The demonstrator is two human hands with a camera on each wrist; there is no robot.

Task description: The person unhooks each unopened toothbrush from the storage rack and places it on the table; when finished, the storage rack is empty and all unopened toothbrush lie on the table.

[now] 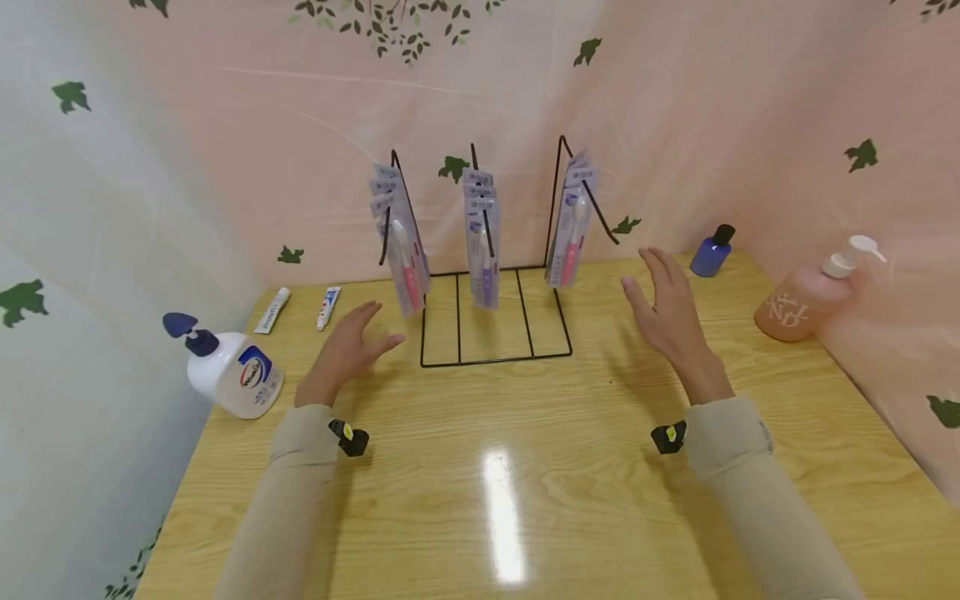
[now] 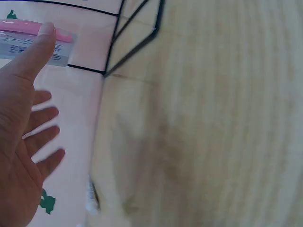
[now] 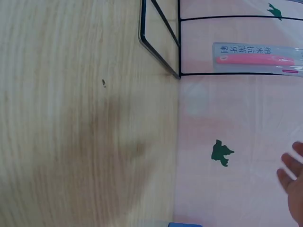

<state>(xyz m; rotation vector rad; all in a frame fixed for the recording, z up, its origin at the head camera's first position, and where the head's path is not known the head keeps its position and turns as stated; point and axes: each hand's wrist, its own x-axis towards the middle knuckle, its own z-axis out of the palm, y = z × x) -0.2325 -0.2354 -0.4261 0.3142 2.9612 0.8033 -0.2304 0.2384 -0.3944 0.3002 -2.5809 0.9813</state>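
A black wire rack (image 1: 495, 361) stands at the back of the table with packaged toothbrushes hanging from its three hooks. Pink ones (image 1: 409, 275) hang at the left, purple ones (image 1: 487, 279) in the middle and pink ones (image 1: 572, 254) at the right. My left hand (image 1: 347, 350) hovers left of the rack with fingers spread, holding nothing. In the left wrist view, its thumb overlaps a pink toothbrush (image 2: 21, 27) in the picture; I cannot tell whether they touch. Over the table right of the rack, my right hand (image 1: 670, 310) is held out, fingers extended and nothing in it.
Two small toothpaste tubes (image 1: 272, 311) (image 1: 327, 308) lie at the back left. Nearer stands a white pump bottle (image 1: 232, 375). At the right are a small blue bottle (image 1: 710, 254) and a pinkish pump bottle (image 1: 802, 300). A patterned cloth (image 1: 300, 150) lines the back and sides.
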